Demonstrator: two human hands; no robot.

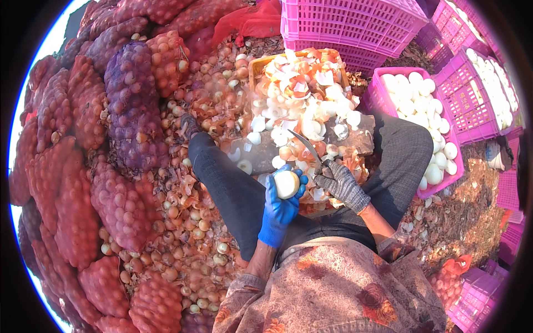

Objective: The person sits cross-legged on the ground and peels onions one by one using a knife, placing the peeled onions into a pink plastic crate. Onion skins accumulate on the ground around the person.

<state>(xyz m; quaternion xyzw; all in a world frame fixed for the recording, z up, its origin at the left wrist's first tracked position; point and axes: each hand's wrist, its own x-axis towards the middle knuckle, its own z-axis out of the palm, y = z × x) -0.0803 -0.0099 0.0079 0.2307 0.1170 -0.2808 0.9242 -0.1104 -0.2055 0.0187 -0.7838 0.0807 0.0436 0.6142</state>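
Note:
In its blue coated glove, my left hand (283, 204) cups a pale peeled onion (286, 185) above my lap. The fingers wrap its underside and right side. My right hand (342, 184), in a grey knit glove, grips a knife with a curved blade (306, 143). Its blade points up and left, apart from the onion. Beyond both hands, onion skins and trimmings (295, 83) heap over a yellow crate (257, 66). A worn board (266, 152) lies between my knees, partly covered by scraps.
Loose unpeeled onions (204, 224) cover the ground at left, beside stacked mesh sacks of onions (133, 104). A pink crate (447, 181) of peeled onions (416, 98) stands by my right knee. More pink crates (354, 25) are stacked ahead. A shoe (497, 154) shows at far right.

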